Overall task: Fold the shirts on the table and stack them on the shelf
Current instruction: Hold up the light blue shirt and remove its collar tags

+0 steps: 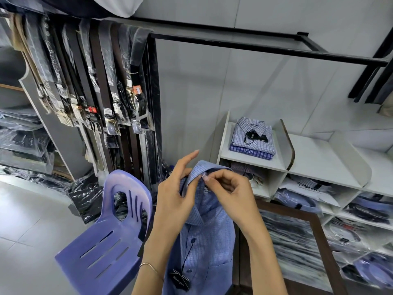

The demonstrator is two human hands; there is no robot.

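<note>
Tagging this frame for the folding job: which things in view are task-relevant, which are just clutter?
In the job:
- blue checked shirt, collar held by left hand and right hand
- folded shirt stack
- white shelf

Lying about:
- purple plastic chair
- hanging belts
- bagged shirts in lower cubbies
- black rail

A single wide-angle view comes from the person's head, facing forward and steeply down, so walls and rails bow at the edges. It sits close above the left hand [176, 194] and right hand [231, 192], which fill the lower centre. A purple chair [102, 241] lies at 8 o'clock, the white shelf [319, 165] at 3 o'clock, hanging belts [95, 81] at 10 o'clock.
</note>
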